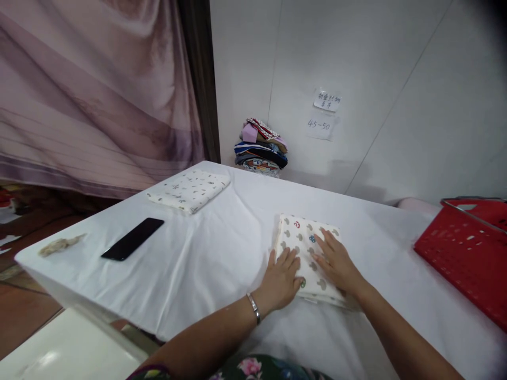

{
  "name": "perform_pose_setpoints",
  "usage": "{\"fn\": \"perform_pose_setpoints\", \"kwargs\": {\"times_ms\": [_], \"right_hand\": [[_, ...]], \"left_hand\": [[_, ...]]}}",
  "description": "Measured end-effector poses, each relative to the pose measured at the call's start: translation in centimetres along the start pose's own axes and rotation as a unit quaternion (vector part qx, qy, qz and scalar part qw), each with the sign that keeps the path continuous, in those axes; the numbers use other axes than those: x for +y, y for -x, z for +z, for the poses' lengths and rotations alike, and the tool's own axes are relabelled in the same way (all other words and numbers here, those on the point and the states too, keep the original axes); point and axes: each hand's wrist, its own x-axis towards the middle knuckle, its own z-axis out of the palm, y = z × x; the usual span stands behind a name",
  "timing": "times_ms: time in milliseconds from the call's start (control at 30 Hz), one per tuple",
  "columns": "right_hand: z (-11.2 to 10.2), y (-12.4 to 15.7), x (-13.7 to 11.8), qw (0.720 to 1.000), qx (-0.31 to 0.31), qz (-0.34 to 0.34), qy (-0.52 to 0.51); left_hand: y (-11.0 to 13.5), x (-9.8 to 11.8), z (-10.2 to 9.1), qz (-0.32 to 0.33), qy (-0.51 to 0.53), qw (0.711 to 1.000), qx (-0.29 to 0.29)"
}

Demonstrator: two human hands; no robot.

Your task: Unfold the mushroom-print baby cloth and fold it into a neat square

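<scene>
A folded cream cloth with small coloured prints (298, 235) lies on the white table (222, 248) in front of me. My left hand (281, 278) lies flat on its near left corner, fingers stretched out; a bracelet is on that wrist. My right hand (336, 259) rests flat on the cloth's right half, fingers spread. Neither hand grips anything.
A second folded printed cloth (189, 190) lies at the far left of the table, a black phone (133, 238) nearer the left edge. A pile of folded fabrics (261, 145) stands against the wall. A red perforated basket (467, 253) sits at the right. A pink curtain (95, 95) hangs at the left.
</scene>
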Motion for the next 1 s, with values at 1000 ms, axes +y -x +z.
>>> {"fn": "perform_pose_setpoints", "kwargs": {"times_ms": [1000], "right_hand": [[2.4, -14.7, 2.9, 0.978, -0.200, 0.061, -0.001]], "left_hand": [[1.0, 1.0, -0.6, 0.109, -0.002, 0.994, -0.015]]}}
